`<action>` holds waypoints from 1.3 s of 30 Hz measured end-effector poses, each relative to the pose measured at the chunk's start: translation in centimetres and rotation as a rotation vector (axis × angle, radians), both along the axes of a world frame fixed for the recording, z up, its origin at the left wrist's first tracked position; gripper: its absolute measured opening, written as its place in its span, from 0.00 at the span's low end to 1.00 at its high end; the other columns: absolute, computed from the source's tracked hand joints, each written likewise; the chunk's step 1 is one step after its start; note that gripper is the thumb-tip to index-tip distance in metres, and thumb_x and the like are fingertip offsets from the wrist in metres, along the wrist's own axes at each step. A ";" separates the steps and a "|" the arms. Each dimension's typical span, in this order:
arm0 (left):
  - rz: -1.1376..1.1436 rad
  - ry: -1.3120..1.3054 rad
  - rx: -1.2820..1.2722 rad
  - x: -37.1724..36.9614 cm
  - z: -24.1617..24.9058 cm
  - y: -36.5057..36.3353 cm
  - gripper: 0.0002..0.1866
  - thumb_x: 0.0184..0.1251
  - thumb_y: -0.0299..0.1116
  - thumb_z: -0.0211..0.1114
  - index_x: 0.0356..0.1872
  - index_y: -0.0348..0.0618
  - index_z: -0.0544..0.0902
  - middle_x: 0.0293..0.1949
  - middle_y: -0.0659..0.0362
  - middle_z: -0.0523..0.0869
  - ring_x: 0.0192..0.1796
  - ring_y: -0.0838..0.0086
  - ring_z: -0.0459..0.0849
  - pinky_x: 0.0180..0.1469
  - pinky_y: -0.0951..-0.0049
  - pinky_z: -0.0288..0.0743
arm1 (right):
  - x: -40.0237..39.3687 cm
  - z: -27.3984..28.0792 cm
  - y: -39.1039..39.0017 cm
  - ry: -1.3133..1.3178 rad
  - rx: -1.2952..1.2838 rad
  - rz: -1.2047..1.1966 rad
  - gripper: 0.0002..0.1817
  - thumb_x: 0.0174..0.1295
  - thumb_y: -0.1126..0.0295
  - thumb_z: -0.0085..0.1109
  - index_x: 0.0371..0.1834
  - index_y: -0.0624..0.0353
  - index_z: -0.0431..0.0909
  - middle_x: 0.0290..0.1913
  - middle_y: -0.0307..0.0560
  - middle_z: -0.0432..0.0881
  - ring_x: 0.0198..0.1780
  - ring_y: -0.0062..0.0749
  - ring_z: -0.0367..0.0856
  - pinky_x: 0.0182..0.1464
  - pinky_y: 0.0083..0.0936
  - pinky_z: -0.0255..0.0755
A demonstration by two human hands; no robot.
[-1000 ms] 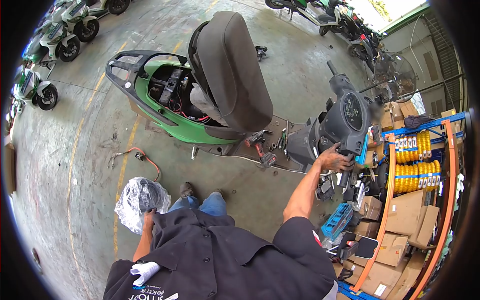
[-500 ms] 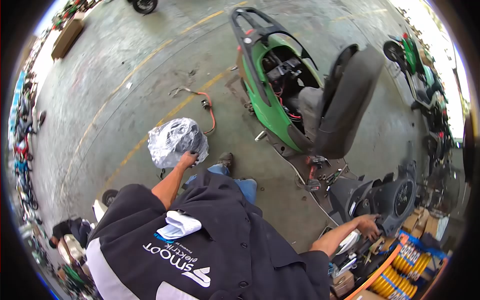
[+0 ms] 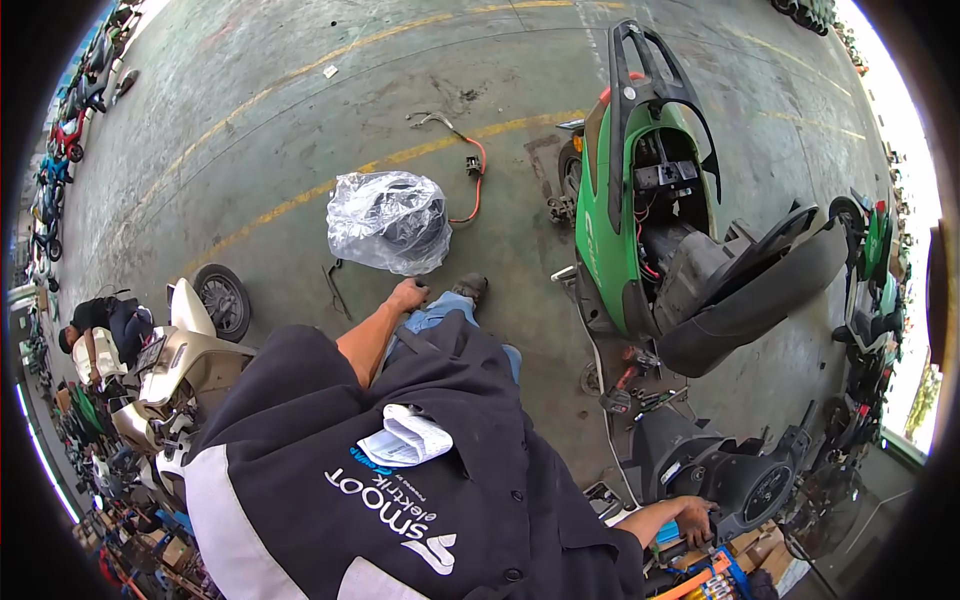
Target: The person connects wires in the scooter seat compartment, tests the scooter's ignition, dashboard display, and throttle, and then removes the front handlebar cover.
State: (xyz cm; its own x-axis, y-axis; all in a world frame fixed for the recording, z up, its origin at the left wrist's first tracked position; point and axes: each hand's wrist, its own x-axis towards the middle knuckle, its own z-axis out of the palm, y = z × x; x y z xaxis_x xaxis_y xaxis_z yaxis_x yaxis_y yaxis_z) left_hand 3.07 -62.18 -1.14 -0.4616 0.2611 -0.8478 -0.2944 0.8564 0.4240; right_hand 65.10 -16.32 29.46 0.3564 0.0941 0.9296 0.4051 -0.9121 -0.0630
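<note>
My left hand hangs just below a lump wrapped in clear plastic on the floor, its fingers curled. A small dark patch shows at those fingertips; I cannot tell what it is. At lower right, my right hand wraps round the near end of the scooter's handlebar. The grey front panel lies beside that hand. Farther back stands the green scooter body, its black seat tipped up and wires showing inside. A red-and-black power drill rests on the footboard among small tools.
An orange cable lies beyond the plastic-wrapped lump. At left are a cream scooter with its wheel and a bent-over person. An orange-edged box stands at lower right. Parked scooters line both sides.
The view has turned, shifting the green scooter rightward. My left hand, which overlapped the plastic-wrapped lump, is now below it. My right hand stays at the handlebar.
</note>
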 end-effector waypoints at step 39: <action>-0.291 -0.061 -0.081 -3.5 3.1 16.5 0.19 0.69 0.44 0.55 0.56 0.50 0.78 0.38 0.59 0.85 0.30 0.68 0.81 0.32 0.63 0.78 | -2.0 -1.1 -0.1 0.894 0.186 0.722 0.27 0.67 0.51 0.56 0.34 0.72 0.82 0.32 0.62 0.84 0.34 0.51 0.82 0.40 0.41 0.71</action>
State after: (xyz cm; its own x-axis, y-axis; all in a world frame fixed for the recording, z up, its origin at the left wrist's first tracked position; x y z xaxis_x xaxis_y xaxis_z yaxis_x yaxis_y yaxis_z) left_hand -0.45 -45.70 1.92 -0.3251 0.3057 -0.8949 -0.0548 0.9386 0.3405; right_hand 63.11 -16.45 28.32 0.8113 0.4313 0.3948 0.5702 -0.4342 -0.6974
